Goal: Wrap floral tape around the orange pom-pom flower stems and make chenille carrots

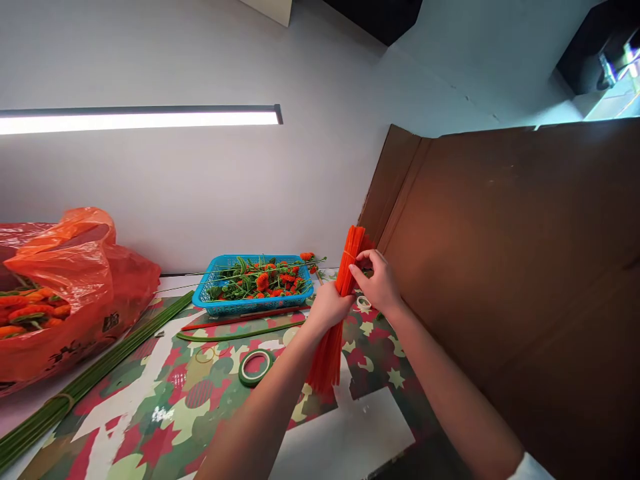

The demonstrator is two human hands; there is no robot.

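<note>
A bundle of orange-red pipe cleaners (349, 250) stands tilted over the table, its lower ends fanning out. My left hand (331, 303) is wrapped round its middle. At the upper part, my right hand (377, 283) is closed, thumb and fingers pinched at the bundle's right edge near a thin band around it. What exactly lies between those fingertips is too small to make out. Left of my hands is a blue plastic basket (253, 308) with orange flowers and green stems in it. A roll of green tape (256, 368) lies nearer me.
A long bundle of green pipe cleaners (95, 367) runs along the left, beside an orange plastic bag (125, 280) with orange flowers. Red (245, 318) and green strips (240, 331) lie before the basket. A white roll (364, 303) sits behind my hands. A large cardboard panel (515, 267) stands right.
</note>
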